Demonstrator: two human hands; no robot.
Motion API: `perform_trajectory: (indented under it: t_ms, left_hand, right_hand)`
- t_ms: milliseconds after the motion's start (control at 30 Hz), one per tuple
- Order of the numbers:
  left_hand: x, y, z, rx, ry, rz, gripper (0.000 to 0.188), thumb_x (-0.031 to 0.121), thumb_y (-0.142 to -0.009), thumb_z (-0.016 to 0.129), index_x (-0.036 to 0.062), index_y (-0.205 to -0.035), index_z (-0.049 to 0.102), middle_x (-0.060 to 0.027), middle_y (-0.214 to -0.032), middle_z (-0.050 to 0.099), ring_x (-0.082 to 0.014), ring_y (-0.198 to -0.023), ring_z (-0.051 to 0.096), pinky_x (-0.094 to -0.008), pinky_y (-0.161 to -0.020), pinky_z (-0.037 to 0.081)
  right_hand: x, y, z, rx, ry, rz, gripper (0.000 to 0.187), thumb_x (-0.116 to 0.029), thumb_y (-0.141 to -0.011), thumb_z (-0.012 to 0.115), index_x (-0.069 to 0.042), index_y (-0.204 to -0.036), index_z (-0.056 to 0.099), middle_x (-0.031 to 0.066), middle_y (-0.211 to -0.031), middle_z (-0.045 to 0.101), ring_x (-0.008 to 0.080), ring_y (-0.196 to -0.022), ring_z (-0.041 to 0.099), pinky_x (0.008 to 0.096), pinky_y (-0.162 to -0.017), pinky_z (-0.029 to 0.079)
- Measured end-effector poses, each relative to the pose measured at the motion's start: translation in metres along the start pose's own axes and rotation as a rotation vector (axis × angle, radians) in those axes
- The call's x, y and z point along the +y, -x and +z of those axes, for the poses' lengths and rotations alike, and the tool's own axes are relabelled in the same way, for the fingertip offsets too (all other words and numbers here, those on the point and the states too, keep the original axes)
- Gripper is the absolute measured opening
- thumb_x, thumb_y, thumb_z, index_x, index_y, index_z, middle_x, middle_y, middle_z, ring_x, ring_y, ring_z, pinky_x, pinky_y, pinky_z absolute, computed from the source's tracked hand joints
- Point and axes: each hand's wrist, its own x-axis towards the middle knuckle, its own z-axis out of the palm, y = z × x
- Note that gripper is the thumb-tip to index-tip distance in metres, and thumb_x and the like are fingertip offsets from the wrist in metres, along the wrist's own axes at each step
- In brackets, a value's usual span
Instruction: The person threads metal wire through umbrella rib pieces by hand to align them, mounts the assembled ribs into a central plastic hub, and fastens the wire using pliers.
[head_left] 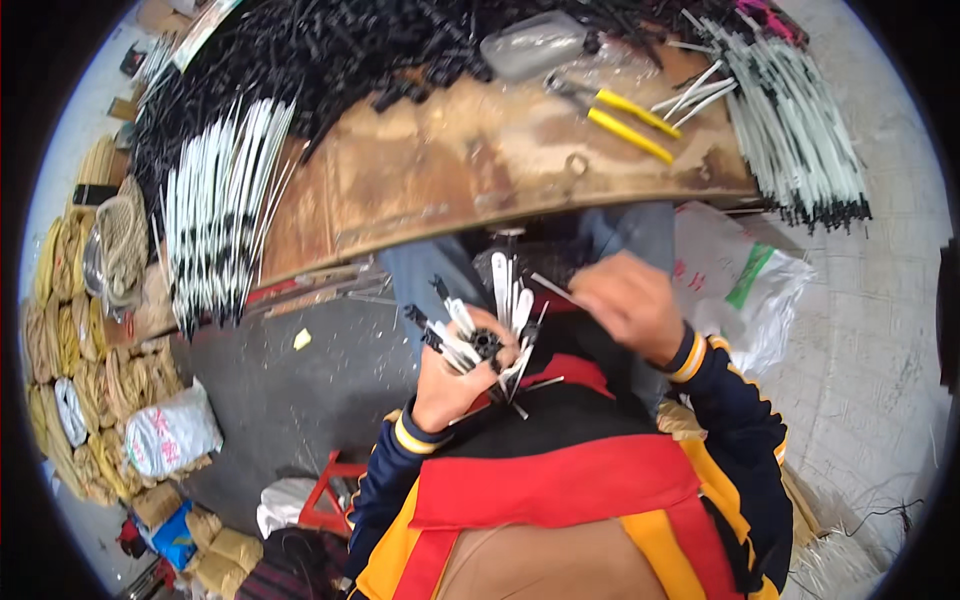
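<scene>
My left hand (450, 388) is wrapped round a black round hub (485, 345) above my lap. White ribs (462, 318), several with black ends, fan out from this hub in different directions. To its right, my right hand (628, 300) is closed in a pinch on a thin white rib (553, 288), which points up and left toward the fanned ribs. The right fingers are slightly blurred, and the rib's held end is hidden in them. Below both hands is a black and red apron (560, 480).
Ahead stands a wooden table (420, 160) with a heap of black plastic parts (330, 50). Bundles of white ribs lie at its left (225, 200) and right (800, 130). Yellow-handled pliers (635, 125) and a clear plastic bag (535, 45) lie on it. Sacks (172, 432) line the left.
</scene>
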Motion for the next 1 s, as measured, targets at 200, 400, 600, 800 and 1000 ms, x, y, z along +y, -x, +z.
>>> perform_trajectory:
  t_ms: [200,400,600,800,1000]
  left_hand:
    - [-0.014,-0.014,0.016,0.079,0.245,-0.058,0.027,0.007,-0.082,0.07,-0.001,-0.103,0.056,-0.0054,-0.09,0.059,-0.0123,-0.083,0.058,-0.026,-0.074,0.048]
    - [-0.028,-0.016,0.01,0.151,0.191,-0.049,0.015,-0.002,-0.077,0.068,0.0001,-0.09,0.062,-0.0068,-0.086,0.061,-0.0143,-0.077,0.059,-0.0271,-0.071,0.046]
    - [-0.014,-0.004,-0.002,0.152,0.081,0.002,0.014,0.004,-0.074,0.073,0.0021,-0.087,0.066,-0.0057,-0.082,0.061,-0.0159,-0.075,0.058,-0.0296,-0.069,0.045]
    - [-0.011,0.021,-0.012,0.089,-0.037,0.071,0.032,0.01,-0.073,0.077,0.0071,-0.105,0.072,-0.0039,-0.084,0.058,-0.0153,-0.073,0.055,-0.0303,-0.069,0.044]
    - [0.016,0.043,-0.004,-0.073,-0.1,0.146,0.036,0.007,-0.07,0.083,0.0082,-0.104,0.072,-0.0055,-0.093,0.065,-0.0164,-0.083,0.057,-0.0305,-0.077,0.045]
  right_hand:
    - [0.073,-0.077,-0.057,0.086,0.64,-0.003,0.043,-0.016,-0.076,0.072,-0.002,-0.115,0.058,0.0123,-0.107,0.058,0.0314,-0.102,0.053,0.0423,-0.088,0.043]
    - [0.124,-0.1,-0.042,-0.046,0.656,0.035,0.049,-0.028,-0.077,0.074,-0.003,-0.115,0.054,0.0136,-0.101,0.054,0.0312,-0.097,0.049,0.0414,-0.087,0.04]
    - [0.052,-0.078,-0.057,0.203,-0.333,0.387,0.042,-0.022,-0.09,0.062,0.004,-0.123,0.051,0.0103,-0.112,0.057,0.0214,-0.107,0.053,0.0316,-0.095,0.041]
    - [-0.05,-0.027,-0.033,-0.755,-0.36,0.5,0.025,-0.018,-0.089,0.062,-0.001,-0.108,0.06,0.0147,-0.085,0.064,0.0328,-0.073,0.063,0.0363,-0.067,0.049]
    - [-0.08,-0.005,-0.02,-0.642,-0.223,0.2,0.03,-0.004,-0.084,0.06,-0.004,-0.115,0.059,0.0166,-0.099,0.062,0.0373,-0.089,0.061,0.0411,-0.074,0.049]
